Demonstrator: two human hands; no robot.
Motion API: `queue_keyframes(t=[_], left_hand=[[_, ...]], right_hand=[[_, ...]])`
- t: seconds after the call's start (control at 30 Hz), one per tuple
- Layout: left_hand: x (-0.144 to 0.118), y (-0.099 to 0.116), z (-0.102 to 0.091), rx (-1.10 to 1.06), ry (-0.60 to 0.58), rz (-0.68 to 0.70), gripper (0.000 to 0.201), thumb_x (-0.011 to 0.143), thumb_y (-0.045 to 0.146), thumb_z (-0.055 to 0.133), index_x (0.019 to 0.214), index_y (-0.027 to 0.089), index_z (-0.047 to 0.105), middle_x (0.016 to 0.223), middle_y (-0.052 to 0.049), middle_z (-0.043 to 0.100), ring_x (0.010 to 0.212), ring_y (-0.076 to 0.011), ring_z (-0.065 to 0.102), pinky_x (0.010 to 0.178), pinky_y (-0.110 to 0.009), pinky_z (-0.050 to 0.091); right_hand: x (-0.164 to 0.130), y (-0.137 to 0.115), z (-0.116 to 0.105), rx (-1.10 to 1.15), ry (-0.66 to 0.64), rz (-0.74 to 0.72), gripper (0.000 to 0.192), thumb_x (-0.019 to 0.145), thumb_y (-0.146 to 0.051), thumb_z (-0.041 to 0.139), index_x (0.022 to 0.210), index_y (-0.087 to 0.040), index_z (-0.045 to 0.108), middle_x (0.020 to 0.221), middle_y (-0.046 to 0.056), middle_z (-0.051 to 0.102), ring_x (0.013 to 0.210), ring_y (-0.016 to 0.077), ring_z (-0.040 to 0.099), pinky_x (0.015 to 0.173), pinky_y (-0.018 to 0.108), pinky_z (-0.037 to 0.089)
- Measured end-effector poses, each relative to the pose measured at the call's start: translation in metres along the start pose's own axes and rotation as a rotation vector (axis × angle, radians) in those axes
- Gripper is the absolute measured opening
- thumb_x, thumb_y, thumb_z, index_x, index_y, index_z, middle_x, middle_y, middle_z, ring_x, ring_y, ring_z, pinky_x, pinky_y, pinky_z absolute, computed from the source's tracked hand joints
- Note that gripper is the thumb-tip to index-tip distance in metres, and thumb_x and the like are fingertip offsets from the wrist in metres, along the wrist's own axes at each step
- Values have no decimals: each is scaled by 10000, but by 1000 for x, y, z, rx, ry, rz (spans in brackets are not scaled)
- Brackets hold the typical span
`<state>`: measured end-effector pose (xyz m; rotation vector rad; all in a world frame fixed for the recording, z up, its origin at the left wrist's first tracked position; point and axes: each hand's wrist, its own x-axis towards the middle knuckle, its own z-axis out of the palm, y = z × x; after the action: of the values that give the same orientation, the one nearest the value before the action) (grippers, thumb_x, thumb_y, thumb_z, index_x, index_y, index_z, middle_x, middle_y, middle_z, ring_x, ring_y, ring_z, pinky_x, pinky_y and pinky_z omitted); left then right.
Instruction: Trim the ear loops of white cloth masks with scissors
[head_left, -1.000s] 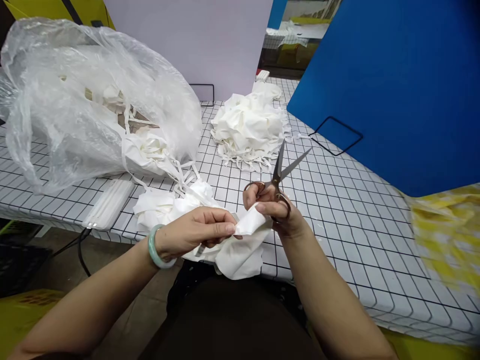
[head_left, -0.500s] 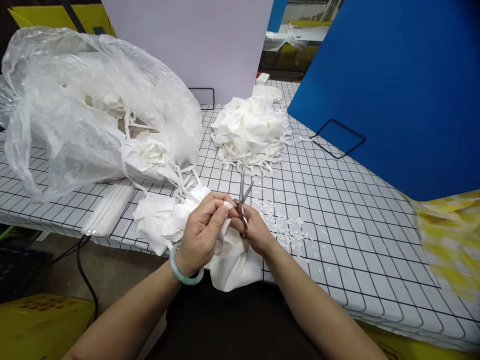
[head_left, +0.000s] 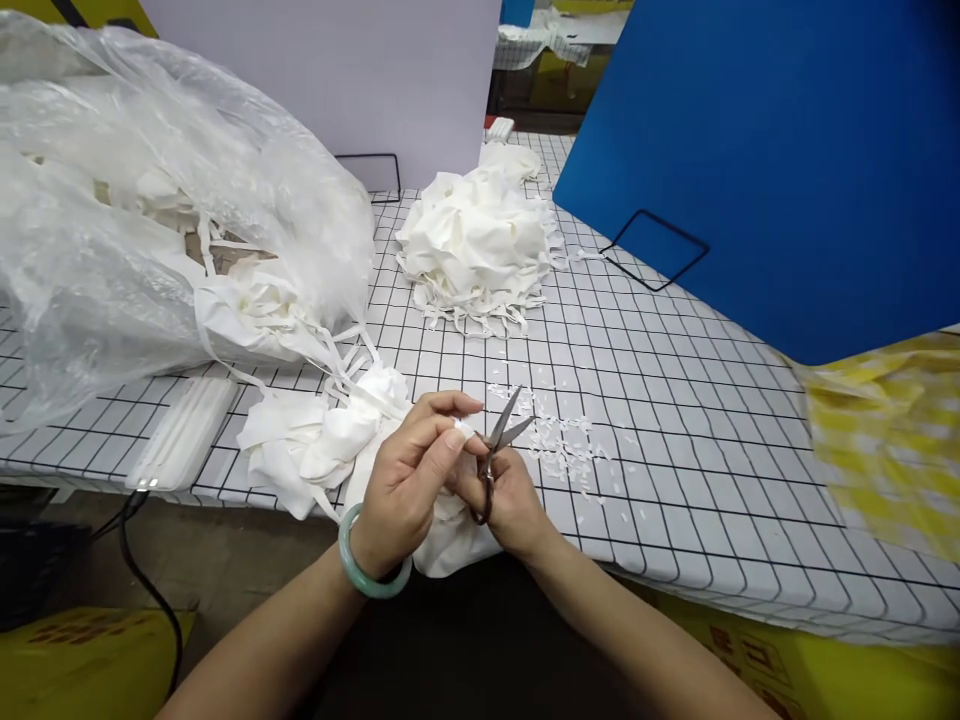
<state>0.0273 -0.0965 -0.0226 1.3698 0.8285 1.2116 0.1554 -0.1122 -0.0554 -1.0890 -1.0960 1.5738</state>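
My left hand (head_left: 412, 470) pinches the end of a white fabric strap between thumb and fingers. In my right hand (head_left: 514, 505) is a small pair of scissors (head_left: 501, 435), its blades spread and pointing away to the right. The two hands nearly touch. White fabric (head_left: 454, 540) hangs beneath them over the table's front edge, partly hidden by my fingers. To the left lies a bunched heap of white fabric pieces with straps (head_left: 307, 440). Small white clippings (head_left: 562, 445) are scattered on the table just beyond the scissors.
A large clear plastic bag (head_left: 285, 150) with more white pieces fills the left side. Behind stands a pile of white strapped pieces (head_left: 480, 235). Blue (head_left: 750, 150) and pale lilac (head_left: 337, 80) boards rise at the back. A white power strip (head_left: 180, 430) lies near the front edge.
The view has shifted, so the table items sit further left and slightly higher. The scissors have turned from pointing straight away to pointing away and right.
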Motion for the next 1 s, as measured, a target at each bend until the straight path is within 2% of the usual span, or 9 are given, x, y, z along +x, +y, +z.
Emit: queue_keyframes(t=[0.07, 0.13, 0.23, 0.3, 0.43, 0.63, 0.83, 1.0], left_hand=[[0, 0, -1, -16, 31, -17, 303, 1026, 308, 477, 839, 194, 687, 773, -77, 573, 1140, -267, 564, 854, -372, 508], [-1, -1, -1, 42, 62, 3, 317, 1029, 310, 466, 814, 197, 668, 689, -59, 505, 1096, -265, 556, 786, -353, 499], [-2, -5, -3, 175, 92, 87, 289, 1017, 282, 490, 808, 189, 667, 788, -71, 529, 1086, -246, 525, 856, -364, 476], [-3, -8, -3, 200, 79, 131, 266, 1002, 269, 519, 798, 187, 669, 802, -68, 530, 1081, -240, 516, 887, -367, 464], [-4, -13, -2, 160, 18, 138, 252, 985, 265, 546, 772, 193, 662, 741, -54, 513, 1072, -244, 508, 884, -361, 457], [-4, -15, -1, 154, -30, 127, 265, 989, 266, 534, 742, 212, 612, 676, -44, 482, 1069, -255, 505, 890, -378, 450], [-5, -14, 1, 215, -29, 127, 292, 989, 307, 526, 726, 203, 602, 795, -68, 509, 1072, -265, 516, 874, -394, 466], [-6, -15, 2, 189, -48, 119, 252, 982, 244, 528, 742, 201, 596, 847, -66, 514, 1091, -246, 500, 883, -367, 462]], right_hand=[[-3, 5, 1, 13, -53, 55, 434, 762, -557, 752, 715, -202, 506, 632, -50, 441, 555, 96, 398, 539, 246, 379], [-8, 5, -8, -73, -101, 49, 426, 776, -575, 733, 746, -198, 537, 655, -40, 473, 568, 101, 410, 542, 247, 372], [-14, -8, -34, -364, -114, -37, 425, 783, -602, 715, 793, -190, 611, 753, 7, 579, 668, 148, 514, 620, 279, 416], [-17, -20, -48, -566, -120, -49, 440, 776, -617, 715, 751, -190, 612, 755, 22, 607, 703, 172, 553, 661, 299, 433], [-20, -35, -57, -787, -149, -21, 480, 756, -626, 725, 640, -195, 550, 647, 5, 571, 639, 162, 534, 637, 293, 422], [-22, -34, -56, -836, -159, -41, 530, 752, -645, 716, 591, -205, 469, 576, -20, 506, 548, 123, 456, 555, 259, 369], [-23, -36, -55, -830, -144, -109, 537, 767, -618, 717, 568, -208, 433, 534, -32, 483, 518, 107, 415, 528, 245, 340], [-22, -37, -53, -828, -123, -96, 549, 755, -632, 719, 564, -206, 432, 531, -33, 480, 511, 104, 415, 518, 243, 336]])
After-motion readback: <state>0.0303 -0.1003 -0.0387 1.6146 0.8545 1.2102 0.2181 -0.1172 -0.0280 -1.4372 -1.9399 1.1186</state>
